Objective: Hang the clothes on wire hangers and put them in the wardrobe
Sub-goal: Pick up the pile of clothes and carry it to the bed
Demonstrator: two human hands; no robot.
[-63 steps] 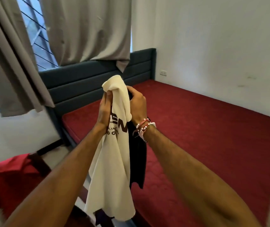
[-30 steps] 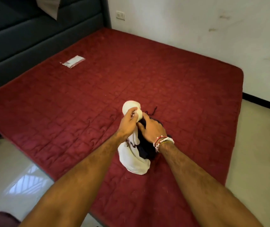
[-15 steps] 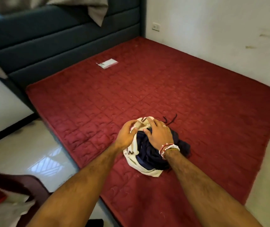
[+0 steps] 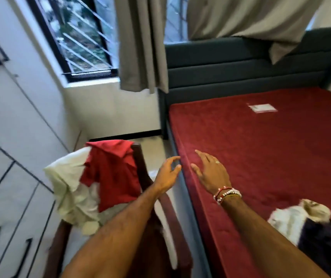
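Hovering empty mid-frame, left hand point(image 4: 167, 174) and right hand point(image 4: 210, 174) hang loose-fingered, slightly apart. Red shirt point(image 4: 110, 173), draped on the chair point(image 4: 141, 167) at lower left, looks light and limp, probably best pinched at the collar.

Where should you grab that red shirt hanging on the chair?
Probably at its top fold, where the red shirt bends over the chair back. That ridge is highest and bunched, so fingers can pinch it from above and lift straight up. The open left hand is nearest.
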